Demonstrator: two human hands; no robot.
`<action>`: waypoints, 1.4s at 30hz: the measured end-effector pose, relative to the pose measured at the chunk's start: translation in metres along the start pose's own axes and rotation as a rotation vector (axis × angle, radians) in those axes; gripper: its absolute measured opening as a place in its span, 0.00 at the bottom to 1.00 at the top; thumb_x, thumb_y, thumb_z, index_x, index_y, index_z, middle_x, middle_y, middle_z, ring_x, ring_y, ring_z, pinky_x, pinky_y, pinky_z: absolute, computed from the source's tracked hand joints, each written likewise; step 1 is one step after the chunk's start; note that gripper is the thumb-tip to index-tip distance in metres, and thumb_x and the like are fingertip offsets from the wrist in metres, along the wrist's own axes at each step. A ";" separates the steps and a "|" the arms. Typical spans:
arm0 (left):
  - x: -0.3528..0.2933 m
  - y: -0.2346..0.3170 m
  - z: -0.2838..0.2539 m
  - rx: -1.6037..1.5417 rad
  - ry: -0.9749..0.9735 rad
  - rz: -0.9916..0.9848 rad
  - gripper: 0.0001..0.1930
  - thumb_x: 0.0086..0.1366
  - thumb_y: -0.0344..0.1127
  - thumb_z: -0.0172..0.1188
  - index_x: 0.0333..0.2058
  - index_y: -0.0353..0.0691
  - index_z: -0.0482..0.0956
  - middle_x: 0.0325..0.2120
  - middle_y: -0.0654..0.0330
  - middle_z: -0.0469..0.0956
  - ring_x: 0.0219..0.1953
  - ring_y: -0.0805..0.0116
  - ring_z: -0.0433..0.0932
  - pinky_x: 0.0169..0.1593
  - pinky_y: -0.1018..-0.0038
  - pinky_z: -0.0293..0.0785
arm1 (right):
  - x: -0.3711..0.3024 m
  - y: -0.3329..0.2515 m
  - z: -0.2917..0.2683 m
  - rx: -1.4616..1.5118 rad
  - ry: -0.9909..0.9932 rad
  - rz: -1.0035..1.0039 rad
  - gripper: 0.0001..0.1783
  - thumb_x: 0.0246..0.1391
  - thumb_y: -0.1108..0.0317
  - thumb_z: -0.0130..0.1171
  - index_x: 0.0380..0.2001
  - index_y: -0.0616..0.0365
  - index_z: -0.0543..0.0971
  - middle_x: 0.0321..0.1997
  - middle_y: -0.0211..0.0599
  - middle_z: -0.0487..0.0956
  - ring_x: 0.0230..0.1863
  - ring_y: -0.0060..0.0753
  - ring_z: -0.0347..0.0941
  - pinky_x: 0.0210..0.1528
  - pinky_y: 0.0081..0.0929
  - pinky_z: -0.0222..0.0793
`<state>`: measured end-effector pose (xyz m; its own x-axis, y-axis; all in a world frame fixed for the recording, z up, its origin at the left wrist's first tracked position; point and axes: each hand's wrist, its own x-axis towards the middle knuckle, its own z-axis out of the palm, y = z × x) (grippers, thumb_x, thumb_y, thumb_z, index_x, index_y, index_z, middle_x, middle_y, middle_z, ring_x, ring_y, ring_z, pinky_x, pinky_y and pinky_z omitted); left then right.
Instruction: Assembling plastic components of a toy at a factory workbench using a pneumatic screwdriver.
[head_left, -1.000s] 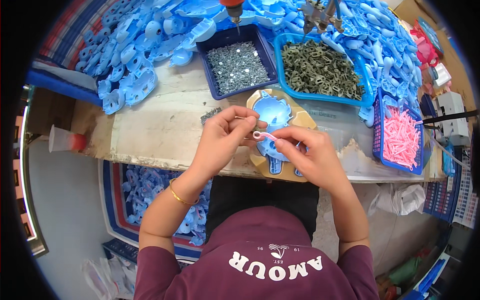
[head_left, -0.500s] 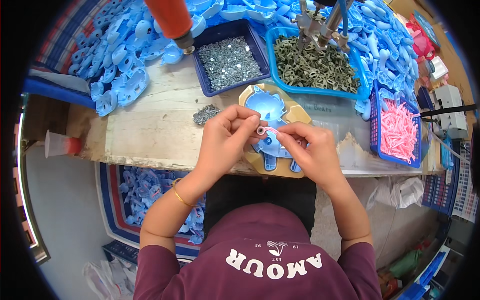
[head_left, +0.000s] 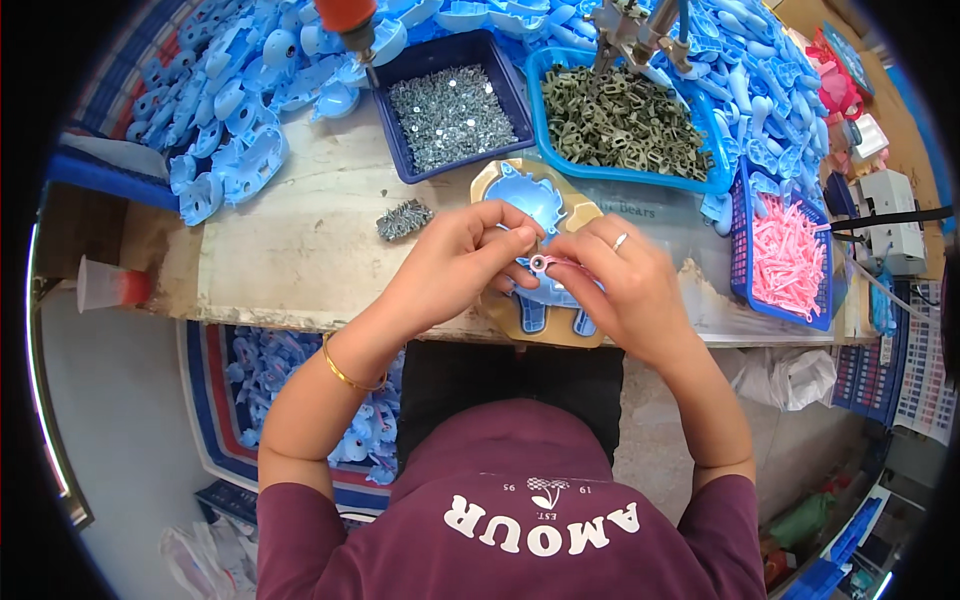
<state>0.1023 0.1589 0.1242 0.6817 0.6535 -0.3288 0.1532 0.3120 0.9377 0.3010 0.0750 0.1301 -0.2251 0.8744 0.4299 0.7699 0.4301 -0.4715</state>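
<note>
My left hand (head_left: 462, 262) is closed in a pinch, its fingertips beside the ring end of a small pink plastic arm (head_left: 540, 264). Whatever it holds is mostly hidden by thumb and finger. Bent over from the other side, my right hand (head_left: 625, 278) grips the pink arm between thumb and fingers. Both hands meet above a light blue toy shell half (head_left: 528, 200), which lies open side up in a tan fixture (head_left: 488, 180). The hands cover the shell's middle.
Behind the fixture stand a dark blue tray of screws (head_left: 398, 150) and a light blue tray of olive-green clips (head_left: 538, 135). Loose screws (head_left: 404, 220) lie left. A basket of pink parts (head_left: 741, 240) stands right. Blue shells (head_left: 245, 160) pile behind. An orange-red screwdriver (head_left: 346, 14) hangs overhead.
My right hand has turned over and moved closer to my left, covering more of the pink arm. The ring end now sits slightly further right. The whole view has shifted a little.
</note>
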 end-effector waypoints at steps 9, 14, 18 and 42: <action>-0.010 -0.010 -0.004 0.420 0.343 0.452 0.11 0.73 0.35 0.57 0.47 0.36 0.80 0.38 0.55 0.86 0.27 0.71 0.81 0.33 0.73 0.76 | -0.010 0.002 0.015 -0.141 -0.125 0.047 0.07 0.54 0.65 0.67 0.33 0.54 0.81 0.34 0.32 0.77 0.38 0.39 0.74 0.41 0.36 0.63; -0.019 -0.024 -0.009 0.724 0.375 0.543 0.09 0.70 0.30 0.58 0.47 0.38 0.82 0.40 0.61 0.85 0.27 0.78 0.75 0.27 0.79 0.69 | -0.009 0.008 0.018 -0.119 -0.137 0.042 0.06 0.53 0.67 0.67 0.32 0.55 0.81 0.33 0.33 0.77 0.38 0.40 0.74 0.43 0.36 0.65; -0.018 -0.036 -0.012 0.945 0.365 0.761 0.11 0.63 0.28 0.64 0.45 0.40 0.83 0.40 0.60 0.84 0.35 0.63 0.78 0.38 0.70 0.75 | -0.004 0.010 0.016 -0.125 -0.177 -0.013 0.06 0.52 0.69 0.66 0.33 0.57 0.82 0.33 0.35 0.77 0.39 0.42 0.74 0.45 0.38 0.68; -0.016 -0.044 0.005 1.269 0.071 0.761 0.22 0.59 0.42 0.67 0.53 0.46 0.79 0.57 0.57 0.73 0.62 0.51 0.68 0.68 0.51 0.63 | -0.030 0.018 -0.008 -0.098 -0.082 0.262 0.05 0.47 0.73 0.69 0.27 0.59 0.81 0.32 0.36 0.75 0.39 0.43 0.75 0.39 0.37 0.72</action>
<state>0.0882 0.1310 0.0893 0.8533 0.4229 0.3050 0.3169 -0.8852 0.3406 0.3264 0.0548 0.1145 -0.0552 0.9699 0.2373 0.8613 0.1665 -0.4801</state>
